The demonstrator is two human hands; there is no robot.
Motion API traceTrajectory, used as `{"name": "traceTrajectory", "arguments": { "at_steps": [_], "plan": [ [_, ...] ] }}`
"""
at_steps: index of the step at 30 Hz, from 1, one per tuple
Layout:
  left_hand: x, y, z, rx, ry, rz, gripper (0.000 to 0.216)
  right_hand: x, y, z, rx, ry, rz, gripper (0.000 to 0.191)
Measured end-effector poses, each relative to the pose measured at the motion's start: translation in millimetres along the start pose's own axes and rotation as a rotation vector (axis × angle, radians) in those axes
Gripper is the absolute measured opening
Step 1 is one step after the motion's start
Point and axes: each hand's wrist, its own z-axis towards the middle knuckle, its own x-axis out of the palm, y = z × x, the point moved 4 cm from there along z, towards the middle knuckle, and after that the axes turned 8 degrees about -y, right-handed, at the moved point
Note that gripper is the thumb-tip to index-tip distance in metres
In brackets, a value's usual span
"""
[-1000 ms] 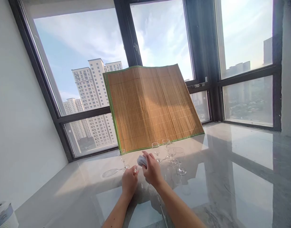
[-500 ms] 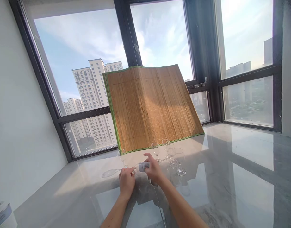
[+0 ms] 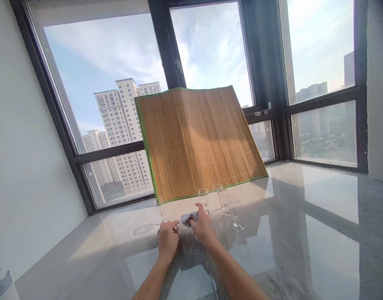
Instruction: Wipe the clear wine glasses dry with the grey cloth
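Note:
My left hand (image 3: 168, 241) is closed around the stem end of a clear stemmed glass (image 3: 177, 225), held sideways just above the counter. In my right hand (image 3: 204, 227) a grey cloth (image 3: 189, 217) is bunched against the bowl of that glass, covering most of it. The right index finger sticks up, while the other fingers grip the cloth. Beyond my left hand, another stemmed glass (image 3: 160, 206) stands upright. Several more upright stemmed glasses (image 3: 234, 205) are grouped past my right hand.
A bamboo mat (image 3: 200, 141) with green edging leans against the window behind the glasses. The glossy grey counter (image 3: 304, 250) mirrors the windows. A white container (image 3: 3, 285) is cut off at the lower left corner. A white wall (image 3: 29, 146) rises on the left.
The cloth has shifted and bunched up over the glass bowl, hiding more of it. My right hand has turned slightly and moved a little. The standing glasses have stayed put.

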Motion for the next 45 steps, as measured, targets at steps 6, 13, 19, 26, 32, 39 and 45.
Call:
{"name": "traceTrajectory", "arguments": {
  "at_steps": [6, 13, 19, 26, 32, 39, 45],
  "plan": [
    [0.9, 1.6, 0.4, 0.004, -0.011, -0.018, 0.032, 4.4, 7.0, -0.2, -0.172, 0.014, 0.132, 0.060],
    [1.1, 4.4, -1.1, -0.003, -0.037, -0.106, 0.033, 2.0, 7.2, -7.6, -0.306, -0.009, 0.211, 0.061],
    [3.0, 2.0, -0.8, 0.013, -0.019, -0.045, 0.033, -6.7, -0.5, -13.7, -0.319, -0.047, 0.137, 0.062],
    [-1.4, -4.4, -3.7, 0.096, 0.003, -0.039, 0.044, -9.0, -4.9, -23.3, -0.106, 0.156, 0.446, 0.055],
    [3.3, -1.9, -4.1, 0.144, -0.040, -0.080, 0.049, -15.0, -13.7, -21.3, 0.106, 0.162, 0.571, 0.058],
    [13.4, 6.4, 0.4, 0.135, -0.040, -0.174, 0.035, -16.0, -13.3, -18.1, 0.126, 0.117, 0.584, 0.055],
    [17.9, 8.9, 1.8, 0.097, -0.073, -0.277, 0.029, -25.3, -0.2, -19.7, -0.002, -0.086, 0.427, 0.049]
  ]
}}
